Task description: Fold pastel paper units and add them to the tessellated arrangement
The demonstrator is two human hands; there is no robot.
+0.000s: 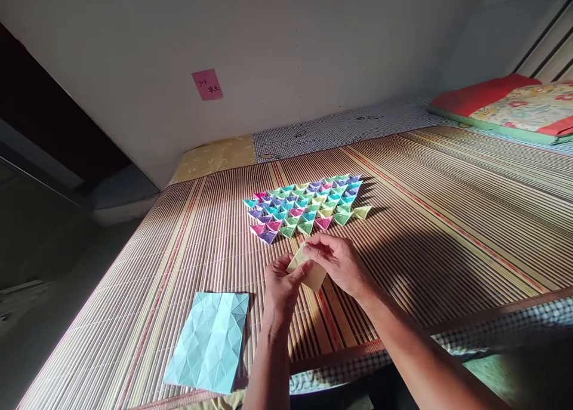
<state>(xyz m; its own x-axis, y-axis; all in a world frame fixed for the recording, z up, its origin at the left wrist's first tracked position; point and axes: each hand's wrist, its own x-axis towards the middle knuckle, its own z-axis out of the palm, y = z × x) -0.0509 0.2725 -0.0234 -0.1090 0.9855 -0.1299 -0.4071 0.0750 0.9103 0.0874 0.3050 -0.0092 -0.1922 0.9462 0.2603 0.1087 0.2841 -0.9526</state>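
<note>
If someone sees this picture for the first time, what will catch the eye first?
Probably the colourful folded papers, in rows on the mat. Nearer the camera, the left hand and right hand hold a yellow paper. Left of them lies a creased blue sheet.

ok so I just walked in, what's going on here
A person is handling a pale yellow paper, gripping it with both the left hand and the right hand. Just beyond the hands, small folded paper pieces in several colours sit in close rows on a striped mat. A creased light-blue paper lies on the mat, off to the left of the left hand.
</note>
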